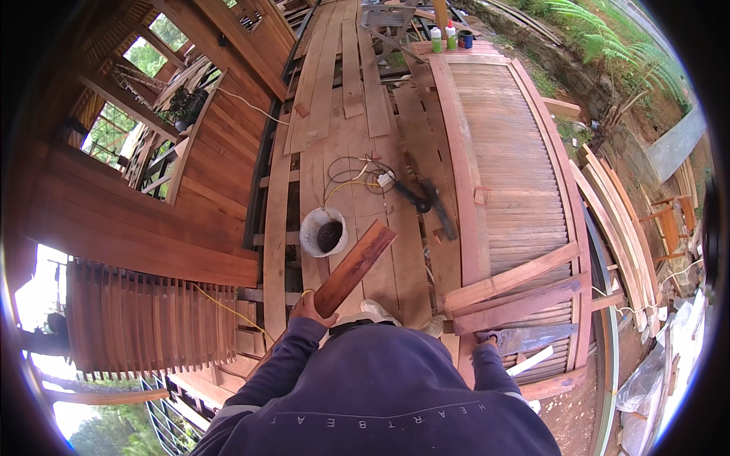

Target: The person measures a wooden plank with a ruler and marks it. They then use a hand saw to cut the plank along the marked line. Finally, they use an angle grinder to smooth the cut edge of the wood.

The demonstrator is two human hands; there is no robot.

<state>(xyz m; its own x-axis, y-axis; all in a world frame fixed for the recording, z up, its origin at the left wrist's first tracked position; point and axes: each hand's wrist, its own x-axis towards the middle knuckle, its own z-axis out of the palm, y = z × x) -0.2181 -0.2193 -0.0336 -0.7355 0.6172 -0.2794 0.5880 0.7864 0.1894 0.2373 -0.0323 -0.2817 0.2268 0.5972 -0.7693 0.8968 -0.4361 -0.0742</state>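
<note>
My left hand [310, 315] grips a dark reddish wooden board [354, 266], which slants up and away toward the middle of the walkway. At my right, my right hand [484, 341] is closed on the handle of a hand saw [532, 335], whose blade lies over the slats of a louvered wooden panel [513, 152]. Two loose planks [511, 277] cross that panel just beyond the saw, and a white strip [530, 360] is below the blade. My feet [377, 310] show beyond my dark top.
A bucket [322, 232], coiled cords [350, 175] and a black power tool [420, 199] lie on the gapped plank floor [342, 129]. Bottles and a mug [449, 39] stand at the panel's far end. Wooden walls [228, 152] flank the left; stacked boards [616, 228] lie right.
</note>
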